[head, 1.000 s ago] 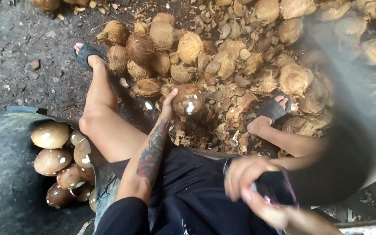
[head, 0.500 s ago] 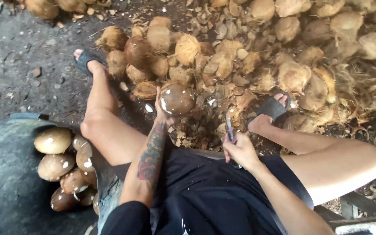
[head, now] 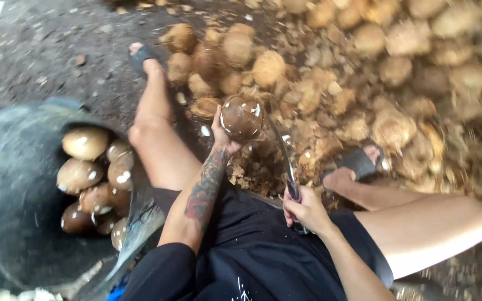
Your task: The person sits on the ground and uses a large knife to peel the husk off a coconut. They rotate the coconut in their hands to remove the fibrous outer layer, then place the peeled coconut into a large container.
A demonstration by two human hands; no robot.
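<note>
My left hand (head: 223, 134) holds up a dark brown husked coconut (head: 241, 117) with white nicks on its shell, above the ground between my legs. My right hand (head: 306, 208) grips the handle of a curved metal knife (head: 283, 157). The blade rises from my fist toward the coconut's right side, its tip close to the shell. My left forearm carries a dark tattoo. I sit with knees apart, sandalled feet resting among husk scraps.
A large dark tub (head: 12, 223) at my left holds several husked coconuts (head: 85, 175). A big pile of unhusked fibrous coconuts (head: 364, 61) spreads ahead and to the right. Husk chips (head: 255, 173) litter the dirt between my feet.
My left hand has lifted the coconut off the ground. My right hand, blurred near my lap a second ago, now holds the knife raised up against the coconut.
</note>
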